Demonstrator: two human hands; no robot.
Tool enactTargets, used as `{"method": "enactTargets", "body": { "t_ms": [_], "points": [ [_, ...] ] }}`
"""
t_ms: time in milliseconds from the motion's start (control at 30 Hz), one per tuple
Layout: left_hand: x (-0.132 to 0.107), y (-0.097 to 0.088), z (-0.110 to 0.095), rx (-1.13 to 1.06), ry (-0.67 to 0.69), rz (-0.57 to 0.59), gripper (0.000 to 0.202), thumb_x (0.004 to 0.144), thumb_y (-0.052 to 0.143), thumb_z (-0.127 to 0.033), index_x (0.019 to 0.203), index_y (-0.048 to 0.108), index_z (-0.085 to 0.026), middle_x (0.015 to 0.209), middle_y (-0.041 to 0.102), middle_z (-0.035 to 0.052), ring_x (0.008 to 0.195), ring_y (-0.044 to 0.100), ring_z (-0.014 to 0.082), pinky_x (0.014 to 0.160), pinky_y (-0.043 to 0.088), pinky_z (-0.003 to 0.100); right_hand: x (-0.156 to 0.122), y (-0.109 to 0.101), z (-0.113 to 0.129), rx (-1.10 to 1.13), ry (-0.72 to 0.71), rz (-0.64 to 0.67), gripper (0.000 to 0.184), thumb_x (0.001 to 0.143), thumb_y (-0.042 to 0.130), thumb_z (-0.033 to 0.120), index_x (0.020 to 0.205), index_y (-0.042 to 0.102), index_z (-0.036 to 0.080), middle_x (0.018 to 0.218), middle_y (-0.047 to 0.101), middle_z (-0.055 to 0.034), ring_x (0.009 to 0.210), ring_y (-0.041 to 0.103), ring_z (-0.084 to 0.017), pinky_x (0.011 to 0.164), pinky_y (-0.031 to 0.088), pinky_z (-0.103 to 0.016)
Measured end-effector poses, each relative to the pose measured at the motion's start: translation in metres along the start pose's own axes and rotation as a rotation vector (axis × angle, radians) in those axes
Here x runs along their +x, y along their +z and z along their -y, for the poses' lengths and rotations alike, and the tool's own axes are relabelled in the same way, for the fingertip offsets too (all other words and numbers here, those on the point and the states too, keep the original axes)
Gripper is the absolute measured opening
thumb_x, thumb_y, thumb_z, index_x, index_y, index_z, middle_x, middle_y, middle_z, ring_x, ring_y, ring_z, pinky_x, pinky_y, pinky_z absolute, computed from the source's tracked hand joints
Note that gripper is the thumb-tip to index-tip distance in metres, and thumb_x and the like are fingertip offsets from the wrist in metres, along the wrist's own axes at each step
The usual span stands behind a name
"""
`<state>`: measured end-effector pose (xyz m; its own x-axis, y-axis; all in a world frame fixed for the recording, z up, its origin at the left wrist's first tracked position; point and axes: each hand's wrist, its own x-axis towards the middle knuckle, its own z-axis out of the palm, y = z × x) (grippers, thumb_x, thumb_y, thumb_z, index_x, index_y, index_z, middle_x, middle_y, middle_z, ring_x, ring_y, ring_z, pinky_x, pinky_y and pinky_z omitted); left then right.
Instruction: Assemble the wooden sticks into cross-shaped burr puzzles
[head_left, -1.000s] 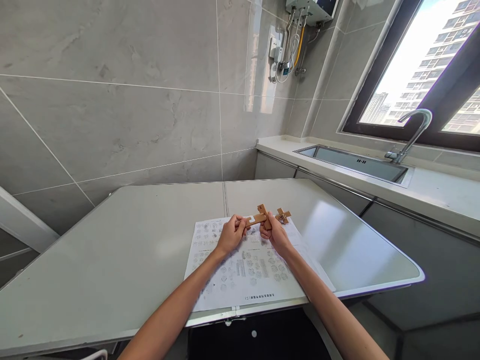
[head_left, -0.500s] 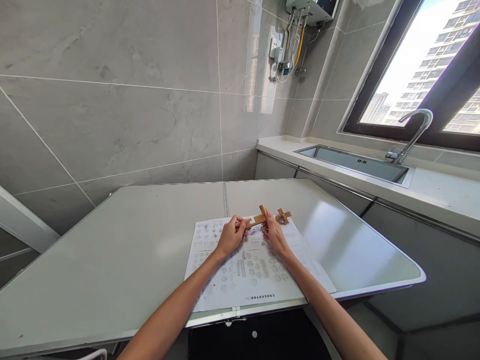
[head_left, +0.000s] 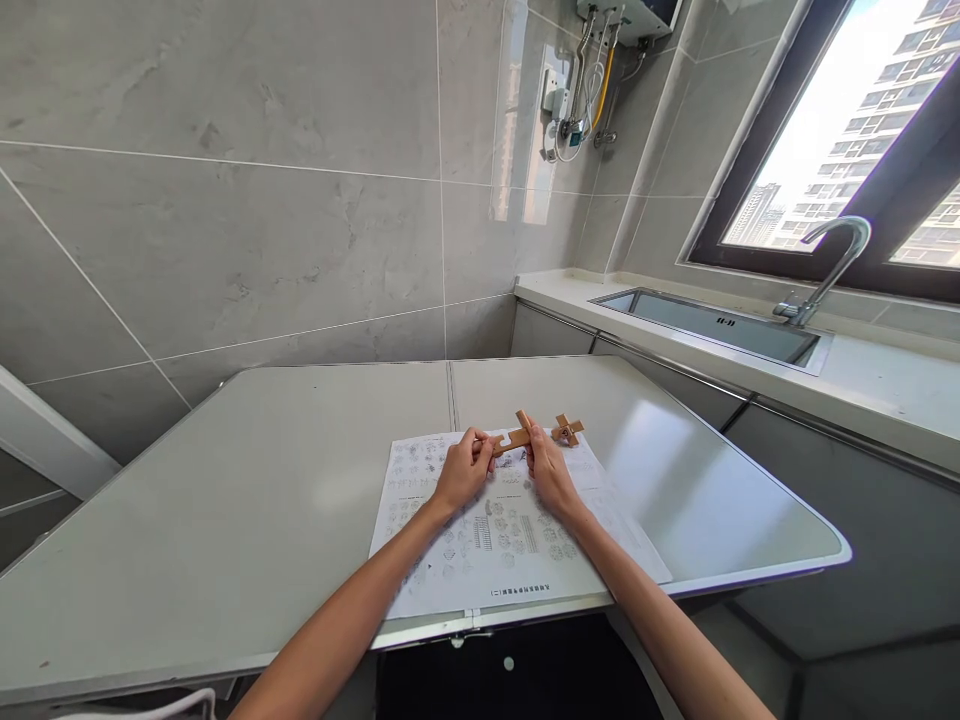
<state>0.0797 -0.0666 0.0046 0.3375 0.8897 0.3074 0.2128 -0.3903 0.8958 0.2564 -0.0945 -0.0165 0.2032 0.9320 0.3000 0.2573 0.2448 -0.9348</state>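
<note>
Wooden bar held just over far edge of instruction sheet, mid table. Fingers of left hand pinched on left end, fingers of right hand closed on cross pc. Prob. best: keep bar level, seat notch w/o forcing.

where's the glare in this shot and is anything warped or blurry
Head view: the window is partly blown out white; its light leaves a bright sheen on the table beside the wooden pieces and a glossy streak on the wall tile; the wide lens bows the table edges; the pieces look sharp.
</note>
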Motion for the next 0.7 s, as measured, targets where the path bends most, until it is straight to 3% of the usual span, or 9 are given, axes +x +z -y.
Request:
{"method": "enactTargets", "body": {
  "t_ms": [300,700],
  "points": [
    [-0.0027,0.0028,0.0008,-0.013,-0.028,0.02,0.032,0.104,0.047,-0.053,0.092,0.052,-0.023,0.066,0.067,-0.0029,0.056,0.059,0.0139,0.061,0.045,0.027,-0.0014,0.0006,0.0008,-0.059,-0.017,0.01,0.071,0.105,0.029,0.063,0.158,0.047,0.02,0.108,0.072,-0.0129,0.098,0.067,-0.031,0.077,0.056,-0.044],
    [-0.0036,0.0053,-0.0012,-0.03,-0.025,0.029,0.034,0.103,0.048,-0.055,0.091,0.05,-0.024,0.067,0.067,-0.0028,0.056,0.059,0.0142,0.061,0.045,0.027,-0.0036,0.0019,0.0052,-0.034,0.023,0.035,0.074,0.104,0.029,0.066,0.158,0.047,0.019,0.108,0.072,-0.0134,0.097,0.067,-0.03,0.075,0.056,-0.042]
  ]
}}
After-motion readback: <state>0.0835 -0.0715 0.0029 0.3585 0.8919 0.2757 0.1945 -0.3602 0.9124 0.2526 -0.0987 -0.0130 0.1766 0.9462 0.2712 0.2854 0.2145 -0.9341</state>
